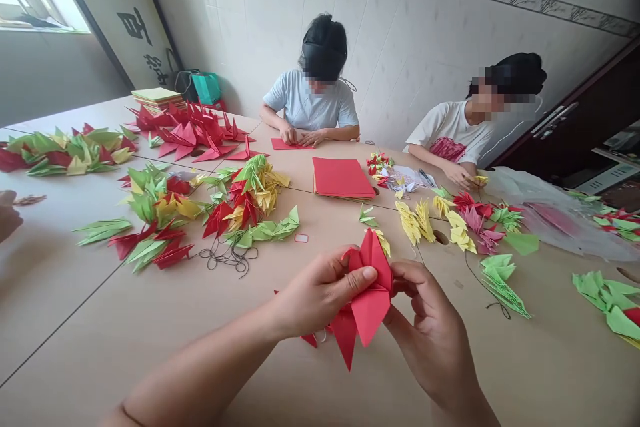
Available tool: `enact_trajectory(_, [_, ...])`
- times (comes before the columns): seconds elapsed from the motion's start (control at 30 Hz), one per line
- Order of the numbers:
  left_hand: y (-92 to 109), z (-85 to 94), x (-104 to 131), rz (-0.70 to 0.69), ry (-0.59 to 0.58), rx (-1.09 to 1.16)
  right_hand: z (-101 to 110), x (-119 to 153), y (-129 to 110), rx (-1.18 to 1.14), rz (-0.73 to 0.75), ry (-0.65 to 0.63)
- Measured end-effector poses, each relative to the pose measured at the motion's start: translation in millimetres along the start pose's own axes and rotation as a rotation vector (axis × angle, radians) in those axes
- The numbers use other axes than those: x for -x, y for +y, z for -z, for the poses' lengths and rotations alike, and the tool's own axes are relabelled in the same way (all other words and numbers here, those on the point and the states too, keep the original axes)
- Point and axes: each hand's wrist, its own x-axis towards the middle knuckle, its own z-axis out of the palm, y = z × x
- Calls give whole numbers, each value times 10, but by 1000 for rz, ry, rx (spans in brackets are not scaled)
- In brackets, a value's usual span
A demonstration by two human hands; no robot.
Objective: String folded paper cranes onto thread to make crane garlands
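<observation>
My left hand (327, 287) grips a folded red paper piece (373, 310) with pointed flaps, its thumb pressed on the front. On the right edge of that piece are the bent fingers of my right hand (425, 320), closed against it, the fingertips partly hidden behind the paper. Below and behind it, more red points (345, 337) show, along with a bit of white string. Just beyond my hands lie small yellow and green folded pieces (367, 215).
Red paper sheets (343, 177) are stacked mid-table. Folded paper clusters (255, 197) with black thread (230, 257) lie left; yellow pieces (460, 232) and a green bundle (505, 283) lie right. Two people sit across, working with paper. Another hand (9, 213) shows at the left edge.
</observation>
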Motion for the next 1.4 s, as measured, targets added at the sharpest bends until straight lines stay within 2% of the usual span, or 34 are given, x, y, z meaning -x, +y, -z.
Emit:
enact_trajectory(0.23, [84, -24, 67, -50, -15, -234, 53, 35, -11, -142, -30, -52])
enact_trajectory(0.47, [148, 51, 101, -95, -114, -113, 93, 8, 28, -551, -129, -62])
enact_trajectory(0.7, [174, 77, 101, -11, -26, -353, 103, 19, 59, -633, -196, -34])
enact_trajectory(0.87, [198, 134, 122, -66, 53, -562, 110, 42, 66, -597, -200, 2])
enact_trajectory(1.07, [248, 151, 149, -101, -31, -175, 90, 22, 71, -488, -180, -39])
enact_trajectory(1.2, [206, 151, 119, -122, -22, 102, 84, 26, 90, -460, -181, -61])
enact_trajectory(1.3, [180, 158, 91, -97, 7, 322, 85, 41, 95, -485, -205, -70])
enact_trajectory(1.4, [175, 167, 79, -40, -25, 544, 82, 47, 78, -559, -279, -61])
